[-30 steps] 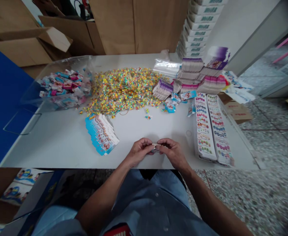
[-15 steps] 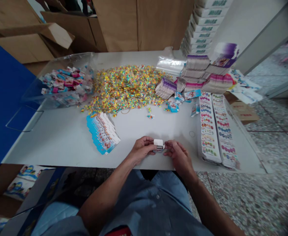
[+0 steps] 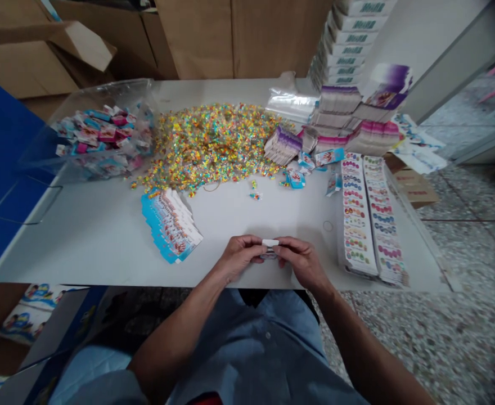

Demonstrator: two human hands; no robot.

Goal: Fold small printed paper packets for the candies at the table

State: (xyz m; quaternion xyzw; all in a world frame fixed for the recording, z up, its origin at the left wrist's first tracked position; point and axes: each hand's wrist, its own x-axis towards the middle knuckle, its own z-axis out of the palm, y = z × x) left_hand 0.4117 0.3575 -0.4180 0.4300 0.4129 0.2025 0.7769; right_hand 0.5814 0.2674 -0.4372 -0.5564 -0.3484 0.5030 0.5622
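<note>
Near the table's front edge a small cardboard box (image 3: 270, 243) is held between my two hands, its white flap up at the top. My left hand (image 3: 242, 256) is closed on the box's left side, thumb near the opening. My right hand (image 3: 301, 260) grips the right side, with its thumb by the flap. Fingers cover much of the box, so its contents cannot be seen. Left of my hands lies a fanned stack of flat blue-and-white cartons (image 3: 172, 225). Beyond my hands are a few small wrapped candy-like packets (image 3: 255, 196).
A heap of small colourful packets (image 3: 217, 140) covers the table's middle back. At left sits a clear bag of filled little boxes (image 3: 104, 135). Sticker-sheet stacks (image 3: 359, 225), purple-and-pink carton stacks (image 3: 340, 101) and loose blue boxes (image 3: 296, 179) are at right. Large brown cartons (image 3: 197, 39) stand behind.
My right hand has moved in to grip the box's right side, its thumb now at the flap. The white flap looks tilted lower. The camera view has shifted slightly.
</note>
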